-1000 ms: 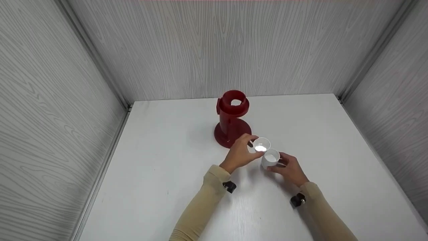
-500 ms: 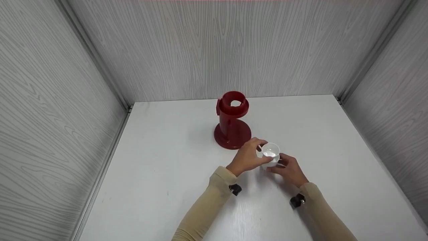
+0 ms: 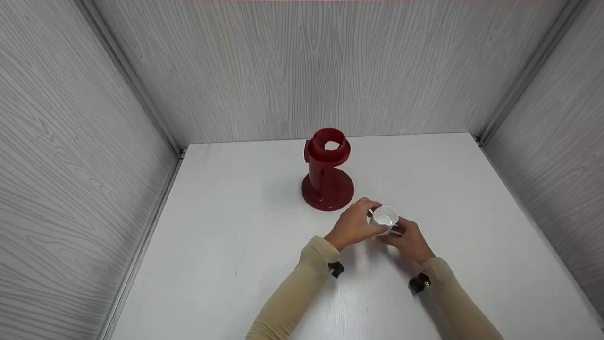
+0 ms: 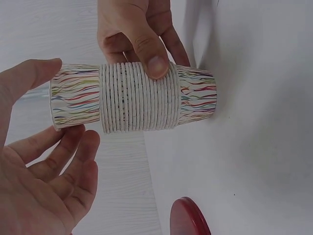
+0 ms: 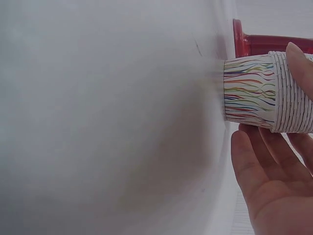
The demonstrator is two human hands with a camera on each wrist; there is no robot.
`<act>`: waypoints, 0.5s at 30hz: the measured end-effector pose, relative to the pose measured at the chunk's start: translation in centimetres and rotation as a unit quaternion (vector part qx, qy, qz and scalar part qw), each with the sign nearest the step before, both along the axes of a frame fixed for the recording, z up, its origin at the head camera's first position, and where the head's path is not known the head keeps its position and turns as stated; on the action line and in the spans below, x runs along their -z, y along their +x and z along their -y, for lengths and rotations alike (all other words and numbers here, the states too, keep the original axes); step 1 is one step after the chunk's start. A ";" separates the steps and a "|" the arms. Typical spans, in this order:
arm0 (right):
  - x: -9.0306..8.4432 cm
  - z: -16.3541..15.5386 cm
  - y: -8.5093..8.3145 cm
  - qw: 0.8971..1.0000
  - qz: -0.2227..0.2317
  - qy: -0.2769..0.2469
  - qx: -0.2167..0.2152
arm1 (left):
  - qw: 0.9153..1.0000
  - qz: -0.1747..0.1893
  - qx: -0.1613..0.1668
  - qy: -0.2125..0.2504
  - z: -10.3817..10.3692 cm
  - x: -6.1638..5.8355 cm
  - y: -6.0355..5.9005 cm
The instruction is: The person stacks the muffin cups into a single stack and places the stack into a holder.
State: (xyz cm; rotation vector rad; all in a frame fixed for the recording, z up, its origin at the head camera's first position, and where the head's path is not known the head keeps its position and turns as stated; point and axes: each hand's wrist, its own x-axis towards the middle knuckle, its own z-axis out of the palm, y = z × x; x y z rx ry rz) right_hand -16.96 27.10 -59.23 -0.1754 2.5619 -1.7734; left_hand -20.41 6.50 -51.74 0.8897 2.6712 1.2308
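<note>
A stack of paper cups (image 4: 139,98) with colourful wavy lines stands upright close over the table. My right hand (image 3: 409,242) grips it from the right, thumb across the white rims in the left wrist view. My left hand (image 3: 356,225) pinches the top paper cup (image 4: 76,95) near its mouth, thumb on one side and fingertips on the other. This cup's lower part sits inside the stack, and its printed wall rises above the rims. In the head view, its open mouth hides most of the stack.
Behind the hands and slightly left stands a red plastic holder (image 3: 322,177) with a round base and a ring-shaped top. The white table (image 3: 236,226) is bounded by grey wood-grain panels (image 3: 302,71) at the back and both sides.
My left hand has moved right and toward the person, bringing its cup from beside the right hand's stack to over it and down into it. The right hand has stayed nearly still.
</note>
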 end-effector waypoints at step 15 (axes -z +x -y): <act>0.0 -0.4 0.4 1.000 -0.002 -0.003 0.008 | 1.000 0.004 0.006 -0.020 -0.9 -0.4 0.8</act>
